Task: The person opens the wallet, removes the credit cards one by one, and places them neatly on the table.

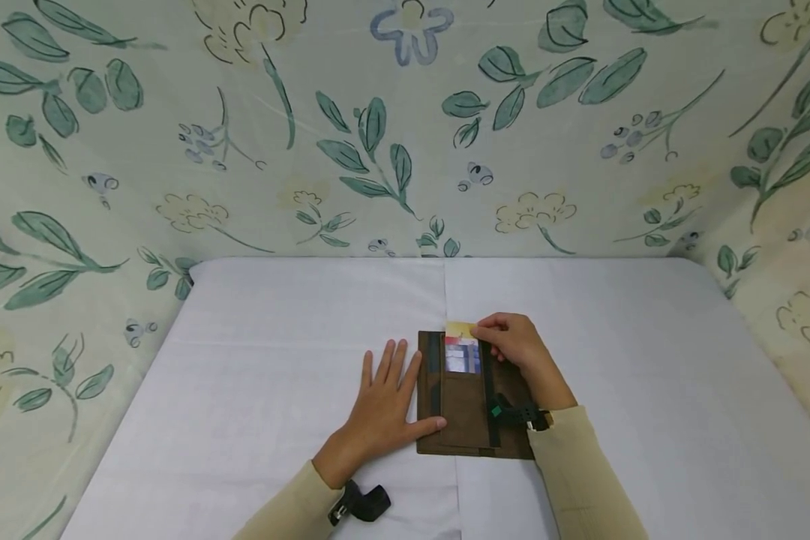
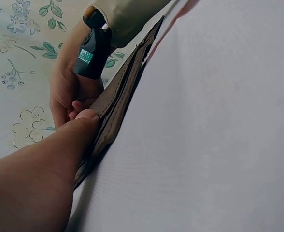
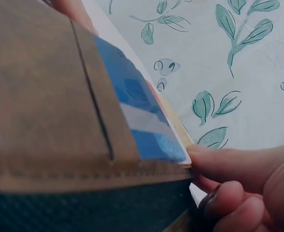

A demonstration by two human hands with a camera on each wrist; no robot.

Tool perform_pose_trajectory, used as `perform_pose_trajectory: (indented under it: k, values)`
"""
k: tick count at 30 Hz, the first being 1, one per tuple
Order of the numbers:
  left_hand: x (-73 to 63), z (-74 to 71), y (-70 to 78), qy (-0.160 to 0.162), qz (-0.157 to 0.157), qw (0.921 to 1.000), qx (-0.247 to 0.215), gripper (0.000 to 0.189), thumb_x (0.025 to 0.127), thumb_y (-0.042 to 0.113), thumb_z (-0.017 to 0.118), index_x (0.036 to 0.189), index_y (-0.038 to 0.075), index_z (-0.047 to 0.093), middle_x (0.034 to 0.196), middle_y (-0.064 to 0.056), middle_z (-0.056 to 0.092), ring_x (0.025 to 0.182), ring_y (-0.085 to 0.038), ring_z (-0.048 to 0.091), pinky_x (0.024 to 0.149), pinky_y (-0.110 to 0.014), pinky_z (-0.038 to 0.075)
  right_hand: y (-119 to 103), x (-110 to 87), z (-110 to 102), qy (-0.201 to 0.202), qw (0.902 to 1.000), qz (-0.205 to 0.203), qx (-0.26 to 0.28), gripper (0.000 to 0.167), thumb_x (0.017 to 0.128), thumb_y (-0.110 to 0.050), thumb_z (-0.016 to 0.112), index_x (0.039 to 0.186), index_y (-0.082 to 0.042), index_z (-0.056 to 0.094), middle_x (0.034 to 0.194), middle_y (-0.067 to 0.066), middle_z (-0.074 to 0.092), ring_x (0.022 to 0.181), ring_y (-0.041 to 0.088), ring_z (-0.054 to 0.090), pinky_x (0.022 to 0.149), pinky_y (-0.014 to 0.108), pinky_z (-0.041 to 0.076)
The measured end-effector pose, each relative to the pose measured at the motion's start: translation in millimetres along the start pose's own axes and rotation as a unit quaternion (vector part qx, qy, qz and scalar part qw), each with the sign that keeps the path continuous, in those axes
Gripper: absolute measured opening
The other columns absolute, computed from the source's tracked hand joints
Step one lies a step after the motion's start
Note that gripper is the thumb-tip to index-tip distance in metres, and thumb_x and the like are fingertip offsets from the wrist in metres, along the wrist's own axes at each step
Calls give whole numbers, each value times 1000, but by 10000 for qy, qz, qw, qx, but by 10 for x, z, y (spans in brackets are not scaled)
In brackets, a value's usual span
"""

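While the left hand (image 1: 383, 405) lies flat with its fingers straight and spread apart, we find its thumb resting on the lower left part of the wallet (image 1: 464, 412) and its index fingertip at the wallet's left edge. The left forearm enters from the lower left. We see the right hand (image 1: 518, 345) clamped on the card (image 1: 462, 358): thumb and index finger pinch it near the upper right corner, and the other fingers curl below. The right forearm rises from the lower right, its wrist over the wallet's right side.

We locate the card in the wallet's pocket, its top projecting past the wallet's upper edge. It is flat and straight-edged, yellow and red above, blue and white below; we cannot tell whether these colours belong to one card or several. The wallet is rectangular, brown and leather-like, with a row of stitching (image 3: 79, 180) beside a dark textured strip (image 3: 84, 210). It rests on the desk (image 1: 297, 337), which we note is covered in lightly creased white cloth
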State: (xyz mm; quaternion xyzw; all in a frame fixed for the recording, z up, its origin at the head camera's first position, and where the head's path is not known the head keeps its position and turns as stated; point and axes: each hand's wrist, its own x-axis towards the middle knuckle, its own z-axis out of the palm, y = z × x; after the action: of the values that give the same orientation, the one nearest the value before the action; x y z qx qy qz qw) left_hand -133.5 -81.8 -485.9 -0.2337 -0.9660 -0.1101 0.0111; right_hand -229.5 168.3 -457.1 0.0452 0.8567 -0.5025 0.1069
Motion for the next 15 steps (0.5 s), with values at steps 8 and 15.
perform_pose_trajectory:
  k: [8, 15]
  values:
    - [2, 12, -1, -5, 10, 10000, 23, 109, 79, 86, 32, 156, 10, 14, 161, -16, 4, 147, -33, -3, 112, -60, -2, -33, -18, 56, 395, 9988, 268, 129, 34, 89, -32, 70, 108, -4, 70, 74, 4, 60, 52, 13, 51, 47, 25, 44]
    - [2, 4, -8, -5, -2, 10000, 27, 109, 79, 86, 32, 156, 11, 14, 161, -16, 4, 148, -33, -3, 112, -60, -2, -55, -42, 28, 171, 9990, 420, 51, 36, 87, -31, 71, 107, -2, 70, 69, 4, 59, 53, 13, 52, 50, 25, 46]
